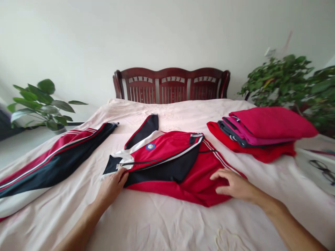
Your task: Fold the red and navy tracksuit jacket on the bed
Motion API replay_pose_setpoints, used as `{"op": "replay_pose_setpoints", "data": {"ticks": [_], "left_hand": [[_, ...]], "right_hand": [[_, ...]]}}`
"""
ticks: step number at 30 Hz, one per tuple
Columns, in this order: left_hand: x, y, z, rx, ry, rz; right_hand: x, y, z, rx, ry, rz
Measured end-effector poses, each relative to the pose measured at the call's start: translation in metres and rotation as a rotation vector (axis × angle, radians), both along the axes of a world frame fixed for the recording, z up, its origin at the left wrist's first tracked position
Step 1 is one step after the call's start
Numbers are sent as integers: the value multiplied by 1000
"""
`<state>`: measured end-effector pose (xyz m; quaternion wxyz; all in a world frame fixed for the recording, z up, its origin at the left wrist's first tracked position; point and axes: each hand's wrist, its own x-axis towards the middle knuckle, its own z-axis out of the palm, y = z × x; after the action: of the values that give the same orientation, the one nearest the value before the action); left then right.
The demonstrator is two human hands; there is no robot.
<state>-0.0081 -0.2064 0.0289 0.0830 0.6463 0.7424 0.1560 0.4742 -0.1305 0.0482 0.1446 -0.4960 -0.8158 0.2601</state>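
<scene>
A red, navy and white track jacket lies partly folded on the bed, with a round blue badge on its chest and a dark zip line across it. One navy sleeve points away toward the headboard. My left hand is closed on the jacket's edge beside the dark collar, its fingertips partly hidden. Over the red lower part at the right, my right hand has its fingers curved and apart, holding nothing; whether it touches the cloth I cannot tell.
Folded clothes are stacked at the right, near glasses. Track pants lie at the left. A pale sheet covers the bed before a wooden headboard. Plants stand on both sides.
</scene>
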Motion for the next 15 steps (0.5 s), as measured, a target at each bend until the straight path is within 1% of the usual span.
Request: {"op": "replay_pose_setpoints", "data": {"ticks": [3, 5, 7, 9, 12, 15], "left_hand": [[4, 1, 2, -54, 50, -29], [5, 1, 2, -61, 40, -15], [5, 0, -1, -27, -10, 46], [5, 2, -4, 35, -70, 139], [3, 6, -6, 125, -117, 256], [2, 12, -3, 178, -117, 333]], "right_hand": [[12, -17, -4, 64, -127, 92], [16, -26, -9, 110, -163, 105], [19, -32, -17, 168, -164, 88], [20, -30, -23, 235, -124, 60], [19, -11, -24, 335, -68, -67], [11, 26, -12, 394, -112, -244]]}}
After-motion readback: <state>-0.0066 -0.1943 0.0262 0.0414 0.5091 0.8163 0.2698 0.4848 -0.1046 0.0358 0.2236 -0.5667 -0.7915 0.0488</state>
